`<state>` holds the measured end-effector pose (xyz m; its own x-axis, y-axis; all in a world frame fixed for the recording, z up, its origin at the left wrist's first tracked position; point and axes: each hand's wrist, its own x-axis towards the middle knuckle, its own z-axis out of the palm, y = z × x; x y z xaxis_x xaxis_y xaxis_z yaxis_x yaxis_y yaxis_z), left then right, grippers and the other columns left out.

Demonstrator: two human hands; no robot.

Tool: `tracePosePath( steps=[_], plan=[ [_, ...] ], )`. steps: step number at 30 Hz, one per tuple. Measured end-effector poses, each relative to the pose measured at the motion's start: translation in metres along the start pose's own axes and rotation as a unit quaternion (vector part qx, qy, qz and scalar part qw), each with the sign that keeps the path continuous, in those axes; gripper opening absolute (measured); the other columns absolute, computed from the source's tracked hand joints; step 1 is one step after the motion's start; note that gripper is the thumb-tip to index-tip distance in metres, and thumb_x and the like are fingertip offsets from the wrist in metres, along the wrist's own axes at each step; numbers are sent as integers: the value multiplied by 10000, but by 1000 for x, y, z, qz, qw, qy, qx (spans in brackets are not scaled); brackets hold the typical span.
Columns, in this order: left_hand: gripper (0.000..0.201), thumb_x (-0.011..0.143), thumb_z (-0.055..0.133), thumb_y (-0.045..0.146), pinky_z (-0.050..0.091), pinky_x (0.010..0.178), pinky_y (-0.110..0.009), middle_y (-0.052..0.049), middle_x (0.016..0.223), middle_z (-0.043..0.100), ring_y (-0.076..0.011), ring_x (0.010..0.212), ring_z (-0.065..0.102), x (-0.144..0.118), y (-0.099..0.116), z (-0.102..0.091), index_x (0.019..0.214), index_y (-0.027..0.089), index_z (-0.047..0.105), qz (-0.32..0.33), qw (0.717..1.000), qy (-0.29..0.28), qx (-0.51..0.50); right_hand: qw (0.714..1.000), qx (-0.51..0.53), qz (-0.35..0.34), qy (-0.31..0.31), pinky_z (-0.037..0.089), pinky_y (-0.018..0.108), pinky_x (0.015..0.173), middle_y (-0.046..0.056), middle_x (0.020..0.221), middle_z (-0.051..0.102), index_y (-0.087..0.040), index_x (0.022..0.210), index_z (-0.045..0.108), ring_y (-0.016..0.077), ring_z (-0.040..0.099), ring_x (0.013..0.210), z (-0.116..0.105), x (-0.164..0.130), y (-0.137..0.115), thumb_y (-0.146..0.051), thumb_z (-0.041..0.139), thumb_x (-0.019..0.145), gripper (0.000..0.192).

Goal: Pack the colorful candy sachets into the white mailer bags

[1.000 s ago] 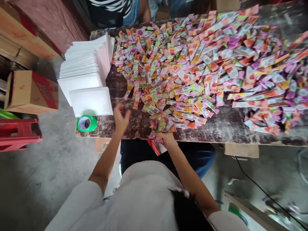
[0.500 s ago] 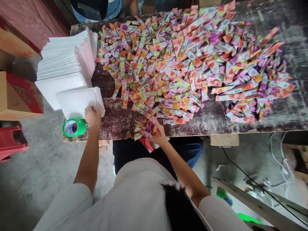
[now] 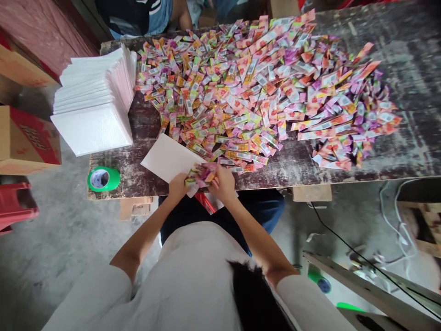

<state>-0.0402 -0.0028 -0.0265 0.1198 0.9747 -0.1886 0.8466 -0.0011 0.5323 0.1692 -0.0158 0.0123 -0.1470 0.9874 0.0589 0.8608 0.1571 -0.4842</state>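
Note:
My left hand [image 3: 178, 187] is closed on the near end of a white padded envelope [image 3: 170, 157], which lies slanted over the table's front part. Against the envelope's right end, my right hand [image 3: 224, 185] grips a bunch of candy sachets [image 3: 203, 176] in pink, purple and green wrappers. The two hands are close together at the front edge. A red and silver packet [image 3: 208, 202] shows on the lap below them. Beyond, a wide heap of similar sachets [image 3: 241, 96] covers much of the table.
A fanned stack of white envelopes [image 3: 91, 122] stands at the table's left end. In front of it sits a roll of green tape [image 3: 103, 179]. Cardboard boxes [image 3: 27, 140] and a red stool [image 3: 17, 204] are to the left. Another person's arm [image 3: 182, 16] shows across the table.
My left hand has carried one envelope from the stack rightward to the sachets in my right hand. My right hand stays near the front edge, still holding the bunch. The view has shifted slightly.

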Motion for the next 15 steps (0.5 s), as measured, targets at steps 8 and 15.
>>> tracePosePath(
  steps=[8, 15],
  plan=[
    [170, 795, 584, 351, 444, 603, -263, 15, 624, 609, -141, 581, 559, 7, 5, -17, 747, 194, 629, -90, 960, 84, -250, 982, -112, -28, -150, 356, 377, 836, 153, 1084, 657, -150, 1233, 550, 287, 577, 1015, 22, 3, -15, -317, 464, 957, 334],
    [61, 783, 588, 244, 440, 658, -281, 2, 669, 615, -146, 616, 568, -32, 13, -25, 734, 209, 593, 6, 988, 102, -115, 965, -61, 170, -190, 405, 317, 679, 115, 1005, 700, -184, 1283, 459, 277, 667, 903, 10, 53, -14, -293, 616, 823, 498]
  ],
)
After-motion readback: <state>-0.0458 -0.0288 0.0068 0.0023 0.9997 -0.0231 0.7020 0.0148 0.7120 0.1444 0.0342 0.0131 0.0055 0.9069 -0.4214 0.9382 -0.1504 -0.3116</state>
